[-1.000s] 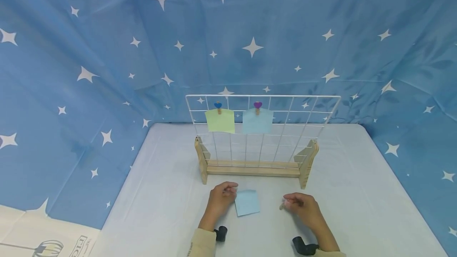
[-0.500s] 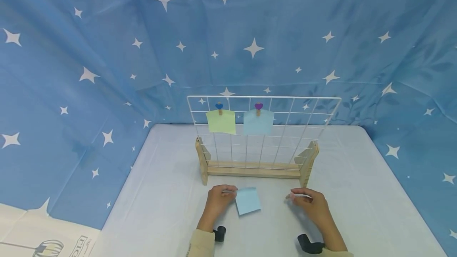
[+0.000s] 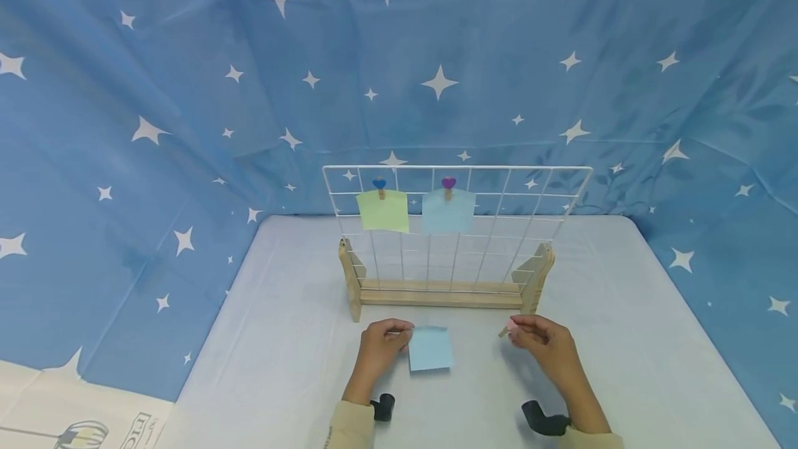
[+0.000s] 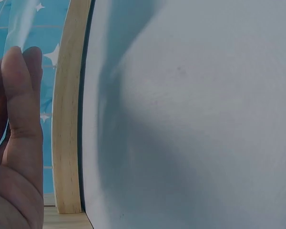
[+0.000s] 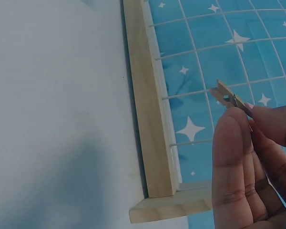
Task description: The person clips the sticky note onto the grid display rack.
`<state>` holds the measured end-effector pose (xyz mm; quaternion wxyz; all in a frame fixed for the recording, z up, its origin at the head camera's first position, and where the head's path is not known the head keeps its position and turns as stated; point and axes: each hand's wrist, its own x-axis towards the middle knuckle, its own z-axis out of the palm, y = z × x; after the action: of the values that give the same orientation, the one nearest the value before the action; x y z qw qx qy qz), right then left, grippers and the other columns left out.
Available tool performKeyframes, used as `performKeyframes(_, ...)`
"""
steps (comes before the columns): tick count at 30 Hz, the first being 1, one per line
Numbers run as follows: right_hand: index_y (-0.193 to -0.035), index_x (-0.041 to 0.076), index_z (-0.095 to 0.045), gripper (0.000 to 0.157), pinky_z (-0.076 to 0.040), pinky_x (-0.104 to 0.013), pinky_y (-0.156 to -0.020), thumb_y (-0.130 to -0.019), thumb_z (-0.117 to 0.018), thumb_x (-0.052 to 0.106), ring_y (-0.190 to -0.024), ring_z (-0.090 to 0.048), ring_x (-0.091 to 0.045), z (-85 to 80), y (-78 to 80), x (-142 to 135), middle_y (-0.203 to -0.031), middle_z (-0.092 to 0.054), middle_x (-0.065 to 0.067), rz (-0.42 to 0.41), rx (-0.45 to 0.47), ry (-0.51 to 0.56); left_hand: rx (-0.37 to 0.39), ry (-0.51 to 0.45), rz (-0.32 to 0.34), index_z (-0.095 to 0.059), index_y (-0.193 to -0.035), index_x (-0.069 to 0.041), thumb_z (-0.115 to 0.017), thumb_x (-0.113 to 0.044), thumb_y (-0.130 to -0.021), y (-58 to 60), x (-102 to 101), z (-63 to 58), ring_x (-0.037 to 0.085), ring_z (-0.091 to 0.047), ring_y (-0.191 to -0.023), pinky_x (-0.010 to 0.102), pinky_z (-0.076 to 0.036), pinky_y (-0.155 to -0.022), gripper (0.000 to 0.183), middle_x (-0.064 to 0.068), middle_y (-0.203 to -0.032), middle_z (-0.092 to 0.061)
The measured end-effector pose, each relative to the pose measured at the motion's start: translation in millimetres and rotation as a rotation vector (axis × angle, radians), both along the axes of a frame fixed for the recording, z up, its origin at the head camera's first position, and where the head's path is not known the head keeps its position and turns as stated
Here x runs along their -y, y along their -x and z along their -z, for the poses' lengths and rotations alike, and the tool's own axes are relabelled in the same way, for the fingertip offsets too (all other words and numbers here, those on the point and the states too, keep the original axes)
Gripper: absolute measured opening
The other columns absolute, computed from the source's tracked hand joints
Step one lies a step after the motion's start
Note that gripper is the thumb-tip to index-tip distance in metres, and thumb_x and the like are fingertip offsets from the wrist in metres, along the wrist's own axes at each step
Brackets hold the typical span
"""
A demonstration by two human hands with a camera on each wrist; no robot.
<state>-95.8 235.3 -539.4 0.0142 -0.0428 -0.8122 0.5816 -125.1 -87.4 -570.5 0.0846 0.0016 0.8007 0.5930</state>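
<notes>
My left hand [image 3: 382, 352] pinches the left edge of a light blue sticky note [image 3: 430, 349] between thumb and fingers, in front of the rack's wooden base. In the left wrist view a pale strip of the note [image 4: 23, 21] rises from the fingertips. With thumb and fingers my right hand [image 3: 551, 352] pinches a small wooden clothespin [image 5: 227, 95] with a pink top, near the base's right foot. Its legs point away from the fingertips in the right wrist view. Behind both hands stands a white wire grid [image 3: 492, 227] on a wooden stand [image 3: 439, 298].
A green note [image 3: 383, 212] hangs on the grid under a blue heart clothespin [image 3: 379, 186]. Right of it, a purple heart clothespin [image 3: 448, 184] holds a blue note [image 3: 449, 213]. The white table [image 3: 280, 338] ends at a starry blue curtain [image 3: 399, 54].
My right hand has risen and moved slightly right and toward the rack with the clothespin, which has turned in the fingers. The left hand keeps hold of the note, now standing a little straighter.
</notes>
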Motion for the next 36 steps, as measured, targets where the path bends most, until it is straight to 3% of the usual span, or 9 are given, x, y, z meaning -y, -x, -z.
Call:
performKeyframes(15, -0.118, -0.019, -0.070, 0.021, -0.066, -0.031, -0.078, -0.100, -0.070, -0.007, -0.086, -0.079, -0.014, -7.3, 1.8, -5, -0.102, -0.078, -0.024, -0.079, -0.042, 0.065, -0.031, -0.056, -0.009, -0.079, -0.109, -0.001, -0.074, -0.008, -0.102, 0.7, -5, -5.6, 0.017, -0.074, -0.078, 0.021, -0.061, -0.070, 0.011, 0.006, -0.096, -0.076)
performKeyframes(30, -0.116, -0.021, -0.070, 0.019, -0.065, -0.026, -0.074, -0.100, -0.069, -0.010, -0.083, -0.078, -0.009, -15.1, 3.3, -9, -0.097, -0.080, -0.015, -0.135, -0.153, 0.055, -0.043, -0.112, -0.014, -0.078, -0.112, 0.001, -0.072, -0.006, -0.104, 1.8, -7, -17.2, 0.018, -0.074, -0.087, 0.024, -0.064, -0.073, 0.013, 0.007, -0.097, -0.074)
performKeyframes(36, -0.115, -0.020, -0.070, 0.019, -0.064, -0.022, -0.072, -0.098, -0.071, -0.011, -0.082, -0.076, -0.004, -21.9, 3.4, -9, -0.098, -0.078, -0.023, -0.127, -0.179, 0.030, -0.054, -0.124, -0.010, -0.078, -0.115, 0.000, -0.073, -0.008, -0.103, 2.3, -7, -23.6, 0.018, -0.074, -0.087, 0.023, -0.064, -0.072, 0.015, 0.008, -0.097, -0.076)
